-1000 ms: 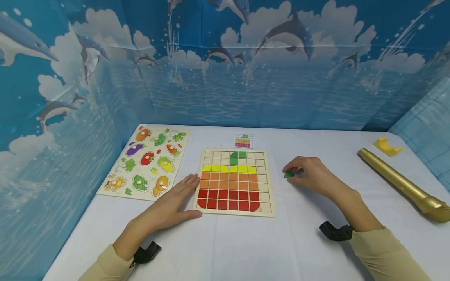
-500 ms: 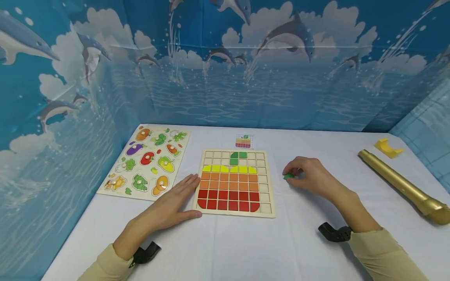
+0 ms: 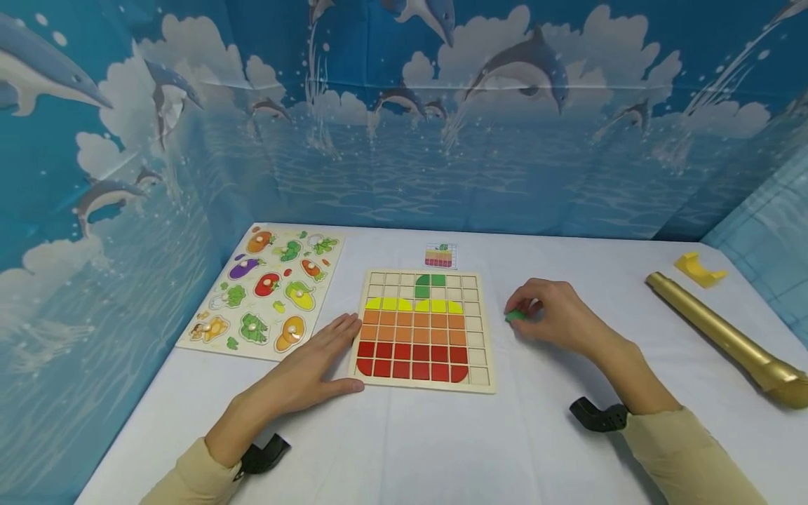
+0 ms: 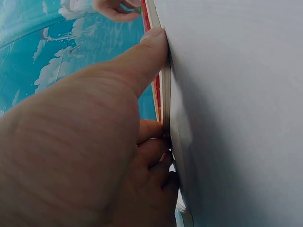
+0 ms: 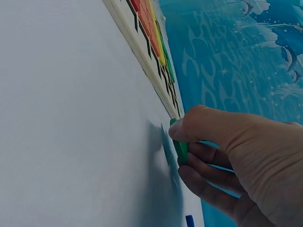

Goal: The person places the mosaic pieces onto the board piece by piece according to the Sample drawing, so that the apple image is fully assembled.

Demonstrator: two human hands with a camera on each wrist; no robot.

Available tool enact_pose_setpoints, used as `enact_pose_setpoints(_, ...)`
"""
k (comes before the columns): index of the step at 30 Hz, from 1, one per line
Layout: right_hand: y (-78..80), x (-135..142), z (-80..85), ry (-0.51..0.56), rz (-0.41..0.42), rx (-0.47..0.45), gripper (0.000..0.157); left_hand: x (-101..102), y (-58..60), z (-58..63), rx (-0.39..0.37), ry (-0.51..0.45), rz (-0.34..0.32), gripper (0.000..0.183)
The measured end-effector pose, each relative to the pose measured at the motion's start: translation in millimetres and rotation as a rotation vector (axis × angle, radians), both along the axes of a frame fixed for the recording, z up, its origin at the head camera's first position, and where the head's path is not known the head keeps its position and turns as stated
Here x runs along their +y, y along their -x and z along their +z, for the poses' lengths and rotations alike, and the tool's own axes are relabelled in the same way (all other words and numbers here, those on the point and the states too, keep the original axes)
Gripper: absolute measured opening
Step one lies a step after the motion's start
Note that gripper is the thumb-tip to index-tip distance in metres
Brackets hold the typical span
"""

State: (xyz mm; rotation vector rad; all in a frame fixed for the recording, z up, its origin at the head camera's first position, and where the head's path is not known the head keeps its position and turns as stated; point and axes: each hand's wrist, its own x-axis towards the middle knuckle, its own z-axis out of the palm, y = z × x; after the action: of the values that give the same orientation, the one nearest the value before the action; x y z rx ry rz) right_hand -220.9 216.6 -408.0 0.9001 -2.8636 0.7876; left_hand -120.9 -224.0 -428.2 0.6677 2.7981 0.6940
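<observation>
My right hand (image 3: 558, 315) pinches a small green tile (image 3: 515, 315) between thumb and fingers, to the right of the wooden grid board (image 3: 477, 358). The right wrist view shows this green tile (image 5: 181, 149) held on edge, just off the white cloth. Red, orange and yellow tiles fill rows of the grid, with a few green ones (image 3: 437, 280) at its top. My left hand (image 3: 303, 382) rests at the board's lower left side with fingers extended. In the left wrist view, the thumb (image 4: 154, 45) touches the board's edge.
A small picture card (image 3: 440, 255) with a matching design lies behind the grid. Left of it is a vegetable knob puzzle (image 3: 261, 307). On the right are a gold tube-like object (image 3: 719, 333) and a yellow curved stand (image 3: 701, 270). A dolphin-print curtain (image 3: 404, 168) hangs behind the table.
The green tile turns slightly in my right fingers, and that hand shifts a little left toward the board. My left hand stays in place against the board.
</observation>
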Motion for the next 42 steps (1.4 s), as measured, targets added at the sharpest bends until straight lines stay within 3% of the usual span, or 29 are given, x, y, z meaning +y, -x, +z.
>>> enact_pose_setpoints(12, 30.1, -45.7, 4.2, 0.029, 0.096, -0.045, 0.018, 0.2, -0.4, 1.3, 0.006, 0.004, -0.005, 0.100)
enact_pose_setpoints(24, 49.3, -87.4, 6.2, 0.030, 0.119, -0.063, 0.014, 1.7, 0.0, 1.1, 0.006, 0.009, 0.001, 0.101)
enact_pose_setpoints(32, 53.5, -103.0, 1.5, -0.013, 0.142, -0.074, 0.013, 3.4, -0.2, 0.1, -0.013, -0.001, 0.011, 0.102)
enact_pose_setpoints(42, 48.8, -111.4, 1.7, 0.003, 0.158, 0.007, 0.015, 3.3, -0.5, 3.2, 0.000, 0.008, 0.015, 0.101)
